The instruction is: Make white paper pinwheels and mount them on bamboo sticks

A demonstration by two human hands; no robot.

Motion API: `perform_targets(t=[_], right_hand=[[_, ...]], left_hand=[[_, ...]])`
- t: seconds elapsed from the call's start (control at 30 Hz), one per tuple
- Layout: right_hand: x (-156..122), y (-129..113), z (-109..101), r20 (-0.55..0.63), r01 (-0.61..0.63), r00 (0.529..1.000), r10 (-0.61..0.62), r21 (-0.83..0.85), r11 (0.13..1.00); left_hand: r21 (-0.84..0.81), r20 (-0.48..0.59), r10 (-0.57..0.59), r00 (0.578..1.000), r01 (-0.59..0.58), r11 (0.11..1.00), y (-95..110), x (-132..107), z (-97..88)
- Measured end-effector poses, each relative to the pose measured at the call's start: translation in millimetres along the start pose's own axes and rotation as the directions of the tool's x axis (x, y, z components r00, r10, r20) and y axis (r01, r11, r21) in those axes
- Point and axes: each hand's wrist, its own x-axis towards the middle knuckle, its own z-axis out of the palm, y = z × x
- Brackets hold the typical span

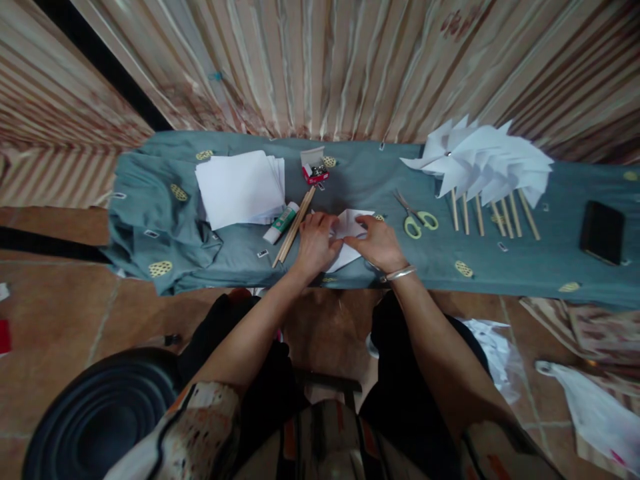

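paper (349,225) between two hands, seemingly in a folding step.
left hand (317,245) and right hand (379,244) hold it with fingers upon the desk (363,175); next crease seems to call for even pressing.

Desk (435,260) draped in grey-green cloth, yellow motifs. Behind desk: pleated striped curtain (320,67). Below desk: brown tiled floor (150,310), pale joints. At desk's left end: dark slanting bar (107,63). Light dim.
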Motion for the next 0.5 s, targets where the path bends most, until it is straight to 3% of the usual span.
perform_targets(t=[0.5], right_hand=[[-4.7,-2.1,15.5,-0.126,-0.045,0.991,0.044,-0.002,0.999]], left_hand=[[-0.033,0.008,0.004,1.000,-0.004,0.999,-0.4,-0.8,-0.3]])
